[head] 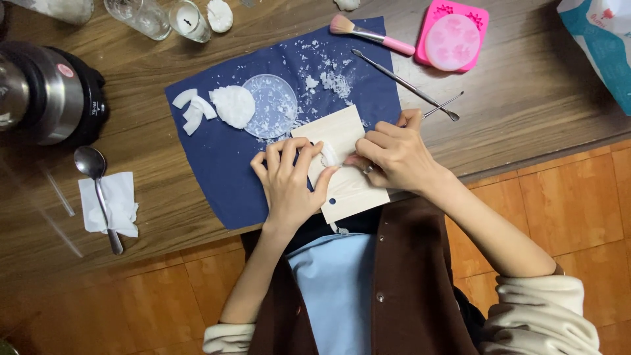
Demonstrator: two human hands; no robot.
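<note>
Small white wax piece (328,155) pinched on a pale wooden board (345,190) at the desk's near edge, left hand (287,184) fingers curled on it, right hand (394,156) gripping a metal tool (442,105). Shavings already scattered over the blue cloth (217,158); trimming judged unfinished.

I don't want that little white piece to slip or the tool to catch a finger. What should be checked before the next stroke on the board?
1. White piece lies on the wooden board: ok.
2. Left hand steadies the piece, fingertips on it: ok.
3. Right hand grips the thin metal tool: ok, though its working tip is hidden.
4. Left fingers clear of the tool tip: cannot tell, the tip is covered.
5. Board sits fully on the table: not ok, its near end overhangs the edge toward the lap.
6. Blue cloth under the board to catch flakes: ok.
</note>
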